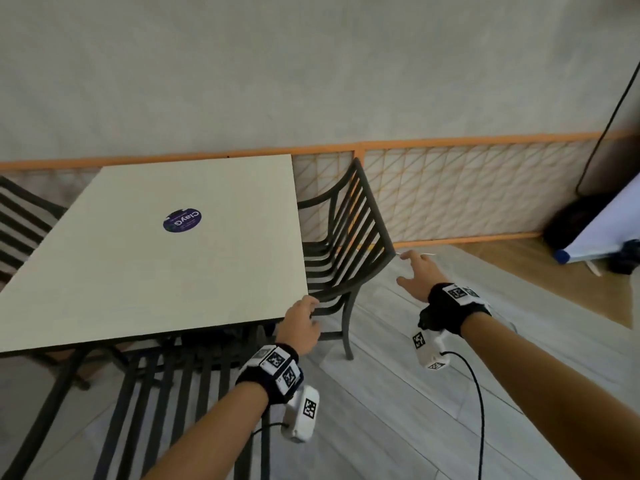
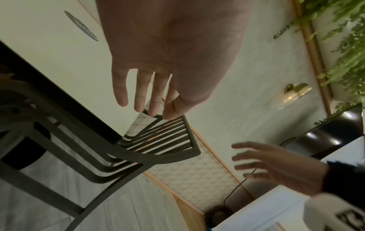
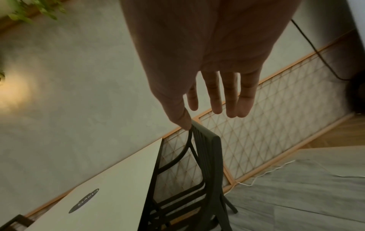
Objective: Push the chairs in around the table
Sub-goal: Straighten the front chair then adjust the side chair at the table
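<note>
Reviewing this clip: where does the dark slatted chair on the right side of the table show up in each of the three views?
Head: the chair stands right of centre, against the table's right edge, between the two hands.
Left wrist: the chair runs from lower left to centre, beneath the left hand's fingers.
Right wrist: the chair is at lower centre, seen edge-on.
Shared landmark: the round dark sticker on the tabletop.
</note>
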Demonstrator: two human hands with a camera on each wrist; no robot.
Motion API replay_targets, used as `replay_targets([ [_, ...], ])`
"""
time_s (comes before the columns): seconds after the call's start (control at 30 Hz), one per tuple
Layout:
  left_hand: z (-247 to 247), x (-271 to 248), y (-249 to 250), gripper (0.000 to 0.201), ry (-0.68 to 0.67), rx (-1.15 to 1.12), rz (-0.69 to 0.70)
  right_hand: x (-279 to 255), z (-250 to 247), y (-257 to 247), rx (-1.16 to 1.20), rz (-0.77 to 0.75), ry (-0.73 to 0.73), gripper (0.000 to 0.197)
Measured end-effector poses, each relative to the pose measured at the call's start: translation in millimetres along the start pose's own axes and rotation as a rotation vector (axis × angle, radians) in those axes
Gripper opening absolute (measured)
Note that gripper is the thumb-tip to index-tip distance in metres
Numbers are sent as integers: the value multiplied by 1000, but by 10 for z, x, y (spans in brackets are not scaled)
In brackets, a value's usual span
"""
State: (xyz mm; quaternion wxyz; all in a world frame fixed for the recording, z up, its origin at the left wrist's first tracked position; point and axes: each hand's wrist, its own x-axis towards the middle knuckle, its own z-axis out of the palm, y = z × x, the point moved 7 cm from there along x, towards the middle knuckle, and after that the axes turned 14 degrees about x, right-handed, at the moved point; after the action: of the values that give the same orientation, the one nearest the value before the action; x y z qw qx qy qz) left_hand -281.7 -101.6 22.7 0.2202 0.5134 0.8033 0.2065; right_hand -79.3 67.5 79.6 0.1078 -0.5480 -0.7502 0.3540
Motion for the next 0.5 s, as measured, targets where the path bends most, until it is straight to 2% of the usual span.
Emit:
replay_targets([
  [0.13,205,310,170,42,-12,156,27,441,32,-143,-7,-47,-46,55],
  [0.33,725,1101,125,40,-136,38,-67,1227,151,-192,-85,-63,-107,58],
  [0.5,1110,1927,71,42,-199,25,-104,1915,257,31,-29,38,-80,66],
])
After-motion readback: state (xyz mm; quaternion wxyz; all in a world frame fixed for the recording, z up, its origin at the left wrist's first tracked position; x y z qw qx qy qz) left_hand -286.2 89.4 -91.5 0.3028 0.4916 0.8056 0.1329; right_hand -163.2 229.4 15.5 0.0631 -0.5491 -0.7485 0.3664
